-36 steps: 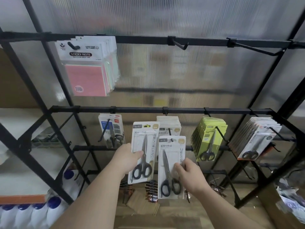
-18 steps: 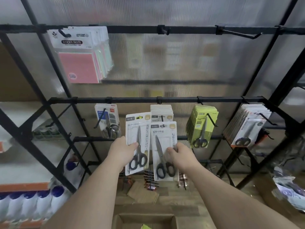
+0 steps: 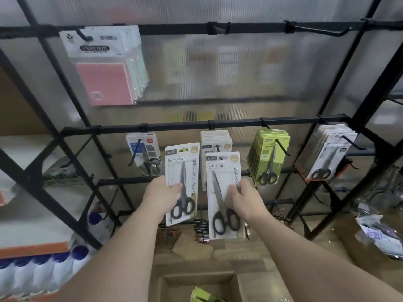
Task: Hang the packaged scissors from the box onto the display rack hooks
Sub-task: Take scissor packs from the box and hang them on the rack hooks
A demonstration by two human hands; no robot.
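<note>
Hanging step: the left hand (image 3: 162,196) grips one scissors pack (image 3: 182,168), the right hand (image 3: 242,199) grips a second pack (image 3: 222,171) just before the middle hook (image 3: 217,148); next, I'd judge, thread its hole on

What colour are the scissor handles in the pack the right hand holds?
Black scissor handles; head view shows them.

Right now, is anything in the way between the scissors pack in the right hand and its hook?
Nothing visible is. The right hand holds the scissors pack right in front of the middle hook, whose tip pokes out past the stack already hanging there.
</note>
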